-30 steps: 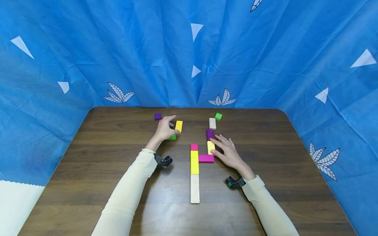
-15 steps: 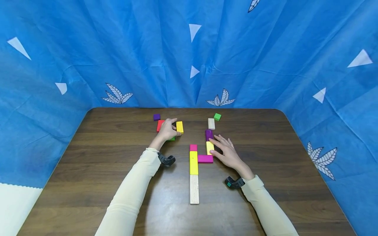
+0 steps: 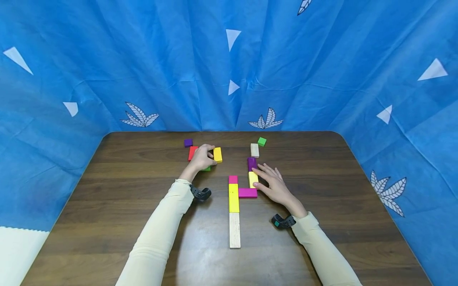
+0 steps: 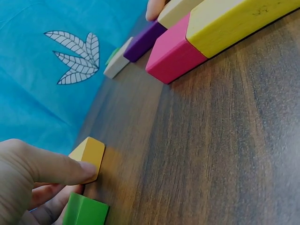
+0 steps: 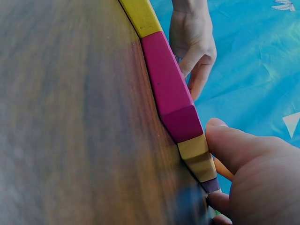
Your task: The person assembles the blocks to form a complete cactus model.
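Note:
My left hand (image 3: 202, 158) pinches a golden-yellow block (image 3: 218, 155) at the back left. In the left wrist view the thumb (image 4: 86, 169) lies on that block's side. A red block (image 3: 193, 152) and a green block (image 4: 88, 211) lie close to this hand, partly covered in the head view. My right hand (image 3: 273, 184) has its fingers spread and rests at a row of blocks. Its thumb and forefinger touch around a pale yellow block (image 3: 253, 179) and a purple block (image 3: 252, 163). The pale yellow block stands against the end of a magenta block (image 3: 247, 193).
A line of white block (image 3: 234, 230), bright yellow block (image 3: 233, 198) and pink block (image 3: 233, 180) runs up the wooden table (image 3: 107, 206). Behind the purple block lie a cream block (image 3: 254, 150) and a small green block (image 3: 262, 142). A violet block (image 3: 188, 142) lies far left.
My left hand has shifted slightly right with the golden-yellow block, uncovering more of the red block. The right hand has stayed at the pale yellow block. The head view has drifted a little.

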### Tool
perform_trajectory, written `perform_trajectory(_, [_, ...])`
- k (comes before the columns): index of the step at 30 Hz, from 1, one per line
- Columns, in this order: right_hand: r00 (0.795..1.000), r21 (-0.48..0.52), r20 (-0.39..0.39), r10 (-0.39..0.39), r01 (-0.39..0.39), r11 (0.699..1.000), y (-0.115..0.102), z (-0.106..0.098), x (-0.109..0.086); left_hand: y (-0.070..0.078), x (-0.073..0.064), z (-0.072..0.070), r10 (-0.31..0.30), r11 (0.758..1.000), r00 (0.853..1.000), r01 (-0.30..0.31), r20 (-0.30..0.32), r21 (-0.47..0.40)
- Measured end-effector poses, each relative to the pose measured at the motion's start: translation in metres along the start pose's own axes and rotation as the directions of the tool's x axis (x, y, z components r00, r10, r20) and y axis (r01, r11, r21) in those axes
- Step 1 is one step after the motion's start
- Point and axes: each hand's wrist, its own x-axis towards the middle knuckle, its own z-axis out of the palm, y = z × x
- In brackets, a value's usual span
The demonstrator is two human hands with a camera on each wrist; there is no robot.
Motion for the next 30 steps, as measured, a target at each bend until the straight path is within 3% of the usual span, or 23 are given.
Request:
perform_trajectory(9, [1.000, 0.006, 0.002, 0.005, -0.005, 1.000, 0.000, 0.000, 0.001, 0.001, -0.002, 0.001, 0.020, 0.999, 1.000, -0.020, 0.000, -0.026])
perform_trajectory(14, [1.000, 0.003, 0.011, 0.015, -0.015, 1.000, 0.000, 0.000, 0.002, 0.007, -0.007, 0.002, 0.078, 0.995, 0.997, -0.078, -0.006, -0.057])
perform_trajectory(20, [1.000, 0.013, 0.013, 0.019, -0.020, 1.000, 0.000, -0.001, 0.002, 0.014, -0.017, 0.010, 0.175, 0.984, 0.985, -0.175, -0.007, -0.030])
perform_trajectory(30, [0.999, 0.018, 0.021, 0.028, -0.029, 0.999, 0.001, -0.001, 0.003, 0.020, -0.029, 0.025, 0.240, 0.970, 0.970, -0.241, 0.043, 0.015])
